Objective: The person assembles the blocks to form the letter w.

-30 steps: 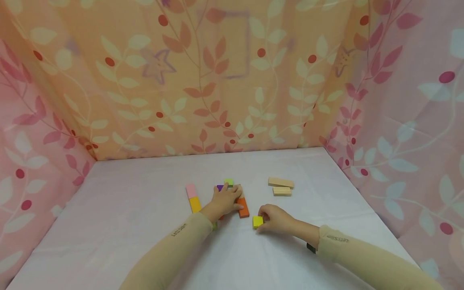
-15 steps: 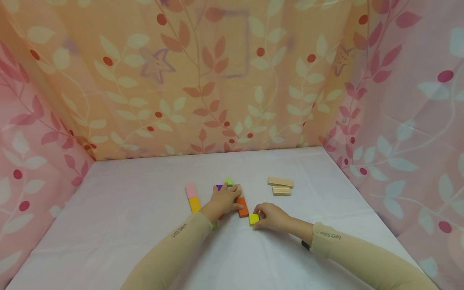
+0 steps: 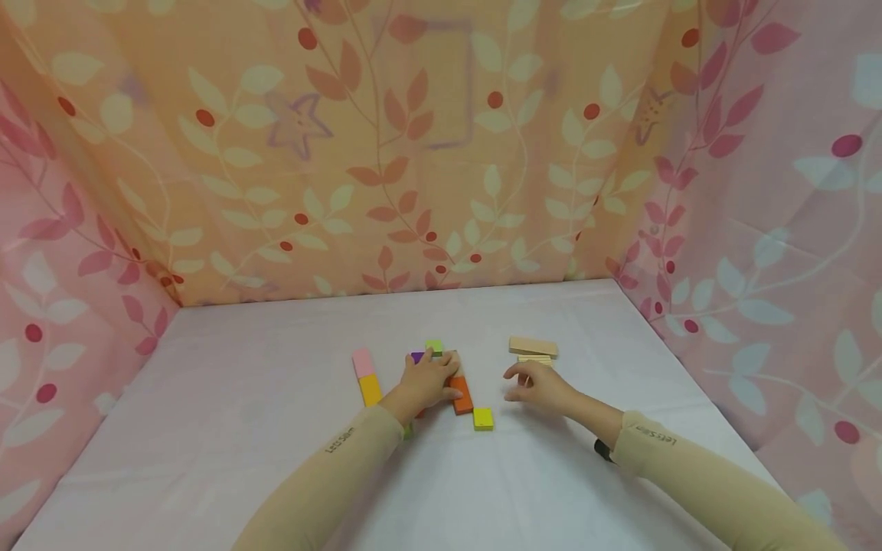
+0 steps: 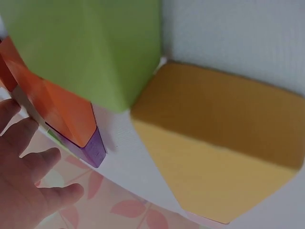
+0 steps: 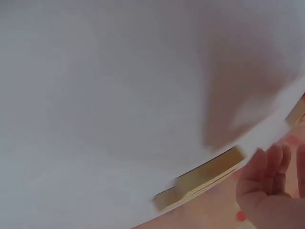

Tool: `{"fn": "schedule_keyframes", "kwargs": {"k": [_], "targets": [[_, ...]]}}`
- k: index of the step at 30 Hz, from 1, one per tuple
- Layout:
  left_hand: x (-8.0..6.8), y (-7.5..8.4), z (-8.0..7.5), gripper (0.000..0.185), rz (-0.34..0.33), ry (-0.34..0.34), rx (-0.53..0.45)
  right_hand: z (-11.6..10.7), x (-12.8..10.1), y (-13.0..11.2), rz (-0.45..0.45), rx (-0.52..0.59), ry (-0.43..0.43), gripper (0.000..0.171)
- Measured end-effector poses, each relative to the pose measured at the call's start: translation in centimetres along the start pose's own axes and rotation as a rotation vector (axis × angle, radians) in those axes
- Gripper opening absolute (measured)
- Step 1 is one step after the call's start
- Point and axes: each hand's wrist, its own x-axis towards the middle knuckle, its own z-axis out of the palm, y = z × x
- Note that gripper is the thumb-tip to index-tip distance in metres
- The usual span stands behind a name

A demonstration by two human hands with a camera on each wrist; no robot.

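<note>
My left hand [image 3: 427, 380] rests with spread fingers over a line of blocks, its thumb by an orange block [image 3: 462, 398]. Ahead of its fingertips lie a purple block [image 3: 417, 357] and a light green block [image 3: 433, 347]. A small yellow block [image 3: 483, 419] touches or nearly touches the orange block's near end. To the right, my right hand [image 3: 544, 388] hovers with loosely bent fingers, holding nothing, just in front of a ribbed wooden block [image 3: 534, 358]. In the left wrist view, a green block [image 4: 90, 52] stands close beneath the wrist. The hand and forearm partly hide the middle blocks.
A plain wooden block [image 3: 533, 347] lies just behind the ribbed one. On the left, a pink block [image 3: 362, 362] and an amber block [image 3: 370, 389] form a slanted line. A floral curtain [image 3: 441, 191] surrounds the white table [image 3: 262, 398] at the back and sides.
My right hand slid the yellow block left to the orange block, let go of it, and moved away right and back toward the wooden blocks. The left hand has stayed in place.
</note>
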Motion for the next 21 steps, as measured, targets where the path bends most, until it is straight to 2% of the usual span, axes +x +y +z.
{"fn": "schedule_keyframes", "kwargs": {"k": [4,7,12,16,21], "targets": [[-0.1,-0.2,-0.1,0.069,-0.003,0.001,0.011,-1.8,1.0,1.9,0.012,-0.037,0.121,0.034],[-0.3,-0.2,-0.2,0.069,-0.002,0.003,0.008,-3.0,1.9,3.5,0.056,-0.084,0.154,0.043],[-0.4,-0.1,-0.3,0.068,0.007,0.010,-0.003,-4.3,3.3,6.3,0.105,-0.138,0.120,0.056],[-0.4,0.0,-0.2,0.068,0.016,0.013,-0.007,-4.8,4.2,7.9,0.103,-0.181,0.092,0.055],[-0.5,0.1,-0.2,0.068,0.011,0.010,-0.025,-5.4,4.5,8.3,0.181,-0.196,0.023,0.052]]}}
